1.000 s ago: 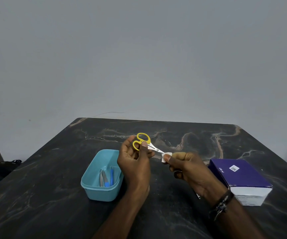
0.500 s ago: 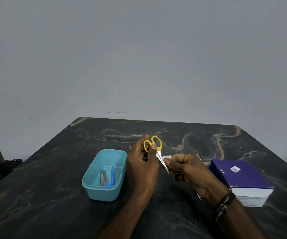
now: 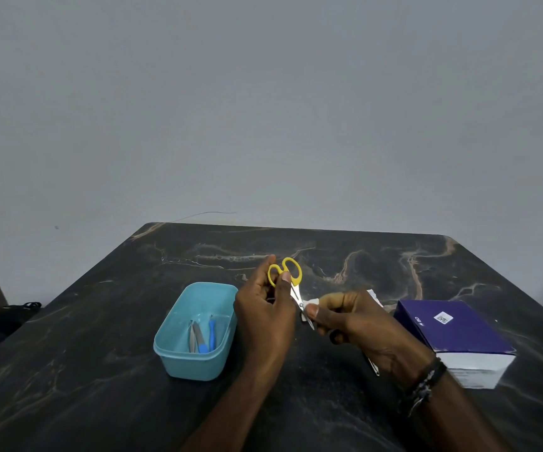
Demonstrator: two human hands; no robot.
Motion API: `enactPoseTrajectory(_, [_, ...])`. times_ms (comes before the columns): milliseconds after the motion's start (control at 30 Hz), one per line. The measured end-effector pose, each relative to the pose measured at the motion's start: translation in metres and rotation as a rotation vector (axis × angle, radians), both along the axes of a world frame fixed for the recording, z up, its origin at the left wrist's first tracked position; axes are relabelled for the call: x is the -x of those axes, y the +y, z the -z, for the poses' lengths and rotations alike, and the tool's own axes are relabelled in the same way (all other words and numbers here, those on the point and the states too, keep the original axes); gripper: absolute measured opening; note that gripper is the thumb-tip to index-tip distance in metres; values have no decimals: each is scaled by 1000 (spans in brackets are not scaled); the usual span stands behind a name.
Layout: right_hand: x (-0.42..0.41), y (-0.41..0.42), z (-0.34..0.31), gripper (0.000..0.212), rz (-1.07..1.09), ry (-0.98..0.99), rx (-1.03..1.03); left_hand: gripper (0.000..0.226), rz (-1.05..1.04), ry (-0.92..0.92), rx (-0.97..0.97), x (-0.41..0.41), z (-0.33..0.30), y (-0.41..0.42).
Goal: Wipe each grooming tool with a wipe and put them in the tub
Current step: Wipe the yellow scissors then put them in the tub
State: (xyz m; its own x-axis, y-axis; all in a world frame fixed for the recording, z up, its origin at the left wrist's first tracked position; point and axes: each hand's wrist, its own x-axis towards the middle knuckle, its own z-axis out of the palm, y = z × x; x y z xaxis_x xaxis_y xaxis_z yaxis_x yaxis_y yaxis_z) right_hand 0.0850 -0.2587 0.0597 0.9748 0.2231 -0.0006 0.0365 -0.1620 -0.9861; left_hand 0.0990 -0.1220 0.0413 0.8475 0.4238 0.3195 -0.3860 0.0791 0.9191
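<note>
My left hand [image 3: 265, 313] grips small yellow-handled scissors [image 3: 291, 280] by the handles, held above the table with the blades pointing down towards me. My right hand [image 3: 358, 324] pinches a small white wipe [image 3: 310, 303] around the blades near the tip. A light blue tub [image 3: 178, 357] stands on the table left of my left hand. Inside it lie a few tools [image 3: 201, 336], grey and blue ones. A thin metal tool [image 3: 372, 365] lies on the table, mostly hidden under my right wrist.
A purple and white box [image 3: 452, 337] lies on the black marbled table [image 3: 100, 386] to the right of my right hand. A small white packet [image 3: 372, 293] shows behind my right hand. A grey wall rises behind the table's far edge.
My left hand has turned the scissors from lying sideways with the blades pointing right to nearly upright with the blades pointing down. My right hand keeps the wipe on the blades.
</note>
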Motion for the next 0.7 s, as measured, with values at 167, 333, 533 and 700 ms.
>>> enactPoseTrajectory(167, [0, 2, 2, 19, -1, 3, 1, 35, 71, -34, -104, 3, 4, 1])
enactPoseTrajectory(333, [-3, 1, 3, 17, 96, 2, -78, 34, 129, -34, -161, 3, 6, -1])
enactPoseTrajectory(533, [0, 1, 0, 15, 15, 8, -59, 31, 62, -71, -50, 6, 7, -2])
enactPoseTrajectory(700, [-1, 0, 1, 15, 23, -2, -85, 32, 86, -109, -150, 9, 4, -1])
